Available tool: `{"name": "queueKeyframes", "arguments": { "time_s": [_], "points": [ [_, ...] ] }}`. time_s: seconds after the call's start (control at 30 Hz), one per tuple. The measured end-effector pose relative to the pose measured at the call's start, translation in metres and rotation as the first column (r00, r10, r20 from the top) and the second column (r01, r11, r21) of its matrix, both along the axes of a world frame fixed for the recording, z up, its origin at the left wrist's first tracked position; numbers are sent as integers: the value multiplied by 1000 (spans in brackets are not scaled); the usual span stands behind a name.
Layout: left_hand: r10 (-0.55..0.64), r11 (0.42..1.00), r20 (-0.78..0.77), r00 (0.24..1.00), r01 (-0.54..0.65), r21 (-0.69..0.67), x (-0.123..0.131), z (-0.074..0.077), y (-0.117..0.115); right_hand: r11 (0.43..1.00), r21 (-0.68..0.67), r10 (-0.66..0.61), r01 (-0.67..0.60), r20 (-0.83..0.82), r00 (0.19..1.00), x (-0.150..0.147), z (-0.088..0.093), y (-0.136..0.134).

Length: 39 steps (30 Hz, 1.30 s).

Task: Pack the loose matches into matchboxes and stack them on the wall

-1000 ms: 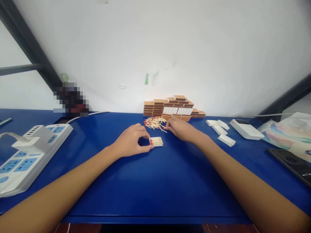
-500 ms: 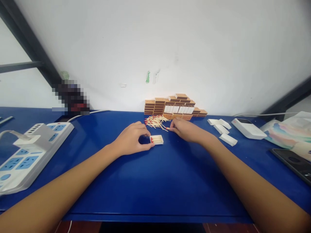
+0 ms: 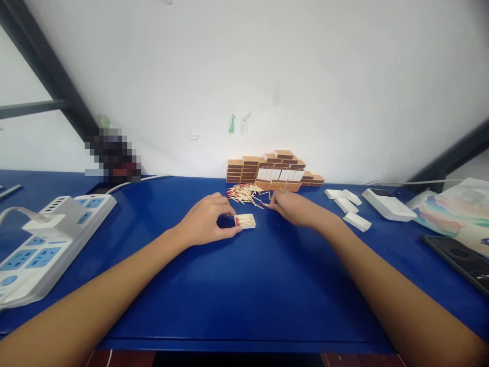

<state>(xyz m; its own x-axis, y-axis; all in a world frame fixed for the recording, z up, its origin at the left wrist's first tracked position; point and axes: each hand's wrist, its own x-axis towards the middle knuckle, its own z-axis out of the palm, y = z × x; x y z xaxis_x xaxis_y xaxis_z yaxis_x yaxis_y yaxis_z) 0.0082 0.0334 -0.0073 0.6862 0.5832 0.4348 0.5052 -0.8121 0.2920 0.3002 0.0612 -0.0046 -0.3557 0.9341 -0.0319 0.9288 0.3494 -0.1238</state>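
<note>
My left hand (image 3: 206,219) grips the left end of a small white matchbox tray (image 3: 253,224) between thumb and fingers. Inside the tray, several matches (image 3: 245,220) lie side by side with their red heads to the left. Just to the right and further back, my right hand (image 3: 293,208) is closed in a pinch at the table. Red match heads (image 3: 265,205) stick out from its fingertips; how many matches it holds is hard to tell. A loose pile of red-tipped matches (image 3: 244,192) lies behind the tray, to the left of my right hand.
Stacked brown matchboxes (image 3: 250,168) stand against the wall, with white trays (image 3: 280,174) set among them. More white trays (image 3: 357,221) lie at right, near a white device (image 3: 389,204), a plastic bag (image 3: 451,206) and a phone (image 3: 458,257). A power strip (image 3: 49,255) occupies the left.
My right hand has shifted very slightly at the edge of the match pile, its fingers still pinched. My left hand keeps the tray in place. The view has tilted a little.
</note>
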Motion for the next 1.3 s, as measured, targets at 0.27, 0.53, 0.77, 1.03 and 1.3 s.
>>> {"name": "queueKeyframes", "arguments": {
  "time_s": [0.27, 0.53, 0.77, 1.03, 1.3],
  "points": [
    [9, 1000, 6, 1000, -9, -7, -1, 0, 0, 996, 33, 87, -83, -148, 985, -15, 18, -21],
    [-8, 1000, -7, 1000, 8, 10, 1, -2, -2, 974, 45, 227, -223, -258, 939, -49, 21, -51],
    [-10, 1000, -6, 1000, 10, 16, 0, 0, -3, 965, 119, 258, -234, -257, 932, -50, 19, -49],
    [-35, 999, -14, 999, 36, 17, 2, 4, -7, 971, 57, 237, -231, -320, 917, -38, 4, -26],
    [-18, 1000, -42, 999, 18, 18, -1, 3, -3, 982, 110, 180, -154, -291, 939, -40, 14, -36]
  ]
}}
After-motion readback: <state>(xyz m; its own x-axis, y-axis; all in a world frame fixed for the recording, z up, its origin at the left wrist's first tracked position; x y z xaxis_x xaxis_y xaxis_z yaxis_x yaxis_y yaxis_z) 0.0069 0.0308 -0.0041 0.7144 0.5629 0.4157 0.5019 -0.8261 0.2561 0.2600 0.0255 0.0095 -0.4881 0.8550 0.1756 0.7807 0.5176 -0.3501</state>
